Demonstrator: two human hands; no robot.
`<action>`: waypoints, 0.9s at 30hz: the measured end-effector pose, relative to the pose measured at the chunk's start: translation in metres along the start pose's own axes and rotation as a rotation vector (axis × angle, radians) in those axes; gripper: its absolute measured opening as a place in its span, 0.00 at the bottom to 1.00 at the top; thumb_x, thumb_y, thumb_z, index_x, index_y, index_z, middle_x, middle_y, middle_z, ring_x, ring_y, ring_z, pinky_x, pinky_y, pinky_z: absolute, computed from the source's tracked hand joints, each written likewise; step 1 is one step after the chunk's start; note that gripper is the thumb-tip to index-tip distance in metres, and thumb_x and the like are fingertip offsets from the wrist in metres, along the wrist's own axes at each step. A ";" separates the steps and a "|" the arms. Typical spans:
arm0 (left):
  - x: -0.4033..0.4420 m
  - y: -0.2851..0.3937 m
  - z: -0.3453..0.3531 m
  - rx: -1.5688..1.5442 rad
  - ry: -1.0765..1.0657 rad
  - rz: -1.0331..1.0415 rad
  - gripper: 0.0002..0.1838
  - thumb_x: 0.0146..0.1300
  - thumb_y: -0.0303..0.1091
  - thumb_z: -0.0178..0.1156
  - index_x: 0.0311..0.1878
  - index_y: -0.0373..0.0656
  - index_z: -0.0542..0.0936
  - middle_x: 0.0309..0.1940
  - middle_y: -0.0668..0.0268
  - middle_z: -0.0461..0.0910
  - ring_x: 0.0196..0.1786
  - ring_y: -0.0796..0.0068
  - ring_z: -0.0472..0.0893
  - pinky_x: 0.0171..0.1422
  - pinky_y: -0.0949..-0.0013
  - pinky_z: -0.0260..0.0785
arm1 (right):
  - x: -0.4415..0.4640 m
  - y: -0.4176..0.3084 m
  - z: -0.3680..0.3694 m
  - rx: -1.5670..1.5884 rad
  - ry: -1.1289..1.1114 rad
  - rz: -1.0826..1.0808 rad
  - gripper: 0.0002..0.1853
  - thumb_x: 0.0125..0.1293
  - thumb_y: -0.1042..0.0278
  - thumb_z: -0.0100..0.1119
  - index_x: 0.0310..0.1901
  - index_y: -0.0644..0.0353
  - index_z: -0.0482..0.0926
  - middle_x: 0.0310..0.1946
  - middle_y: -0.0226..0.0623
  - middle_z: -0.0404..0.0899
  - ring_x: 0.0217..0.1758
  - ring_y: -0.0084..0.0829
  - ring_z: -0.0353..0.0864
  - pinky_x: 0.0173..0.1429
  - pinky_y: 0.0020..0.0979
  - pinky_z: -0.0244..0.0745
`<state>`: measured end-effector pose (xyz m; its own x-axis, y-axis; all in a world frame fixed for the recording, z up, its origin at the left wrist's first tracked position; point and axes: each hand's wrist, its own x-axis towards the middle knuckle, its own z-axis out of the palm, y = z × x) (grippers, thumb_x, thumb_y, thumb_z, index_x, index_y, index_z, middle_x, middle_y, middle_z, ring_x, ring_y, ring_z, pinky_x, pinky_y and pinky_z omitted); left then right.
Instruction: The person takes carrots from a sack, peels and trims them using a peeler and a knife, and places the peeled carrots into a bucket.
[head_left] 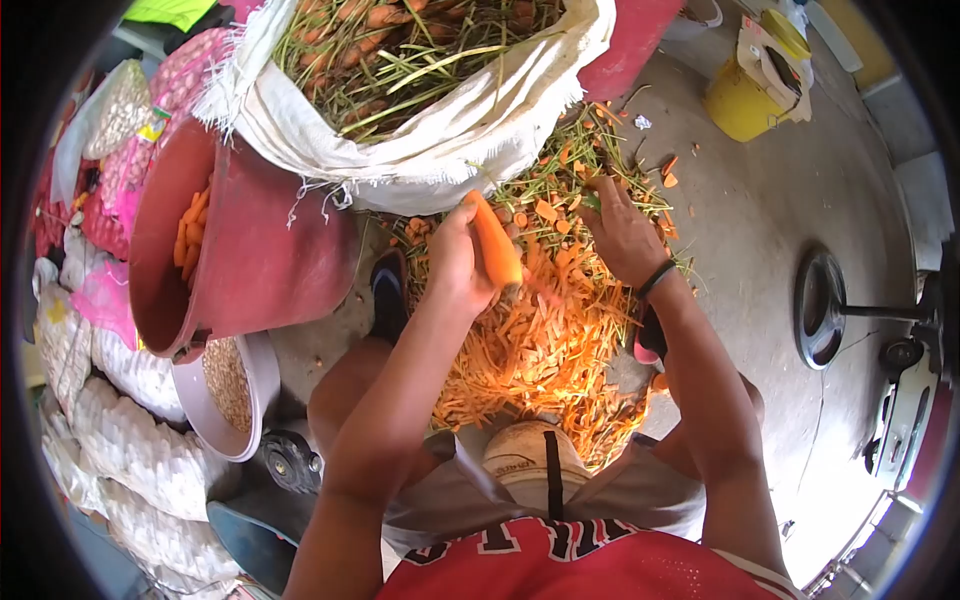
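An orange carrot (492, 245), its skin smooth and bright, is gripped in my left hand (453, 262) with its thick end towards me. Over the right side of the scraps, my right hand (622, 238) has its fingers curled; a small green bit shows at them, but what they hold is hidden. Beneath both hands lies a heap of carrot peelings (535, 345), mixed with cut ends and green stalks. Just beyond, a white woven sack (420, 165) stands with its mouth rolled down, full of unpeeled carrots (365, 45) and stalks.
To the left a red tub (285, 245) lies tilted, with peeled carrots (190, 235) inside. A pale basin (267, 385) stands near full sacks (150, 440). At the right are a yellow bucket (738, 105) and a round black base (820, 305) on the concrete floor.
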<state>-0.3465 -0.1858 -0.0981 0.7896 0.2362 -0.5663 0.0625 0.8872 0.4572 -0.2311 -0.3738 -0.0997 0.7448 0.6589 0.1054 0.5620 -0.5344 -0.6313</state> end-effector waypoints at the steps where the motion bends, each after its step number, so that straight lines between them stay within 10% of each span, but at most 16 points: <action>1: 0.001 -0.001 -0.002 0.020 0.061 0.054 0.13 0.75 0.34 0.43 0.59 0.43 0.64 0.44 0.59 0.75 0.42 0.63 0.78 0.48 0.55 0.73 | 0.002 -0.007 -0.004 0.021 0.023 -0.040 0.16 0.73 0.59 0.52 0.51 0.64 0.69 0.46 0.60 0.78 0.48 0.55 0.80 0.49 0.49 0.73; 5: 0.004 -0.004 -0.009 0.124 0.148 0.177 0.12 0.76 0.31 0.41 0.59 0.44 0.64 0.48 0.57 0.75 0.53 0.59 0.80 0.53 0.54 0.78 | -0.006 -0.040 -0.006 0.272 -0.108 -0.158 0.12 0.70 0.66 0.57 0.46 0.66 0.72 0.29 0.54 0.80 0.34 0.53 0.82 0.36 0.45 0.74; 10: 0.004 -0.002 -0.012 0.138 0.033 0.178 0.12 0.78 0.35 0.40 0.56 0.43 0.67 0.46 0.59 0.77 0.52 0.63 0.81 0.53 0.58 0.80 | -0.016 -0.059 -0.002 0.154 -0.212 -0.173 0.33 0.55 0.47 0.72 0.54 0.62 0.71 0.25 0.51 0.80 0.30 0.51 0.84 0.34 0.44 0.76; 27: -0.018 -0.007 -0.004 0.153 -0.231 0.149 0.14 0.73 0.39 0.55 0.56 0.45 0.73 0.48 0.68 0.79 0.52 0.76 0.80 0.55 0.67 0.75 | -0.013 -0.061 -0.019 0.220 -0.132 -0.137 0.38 0.59 0.35 0.64 0.51 0.70 0.78 0.14 0.49 0.72 0.20 0.47 0.78 0.27 0.40 0.71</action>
<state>-0.3637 -0.1945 -0.0939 0.9136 0.2476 -0.3226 0.0128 0.7753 0.6315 -0.2682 -0.3600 -0.0485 0.6062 0.7878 0.1089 0.5518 -0.3181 -0.7709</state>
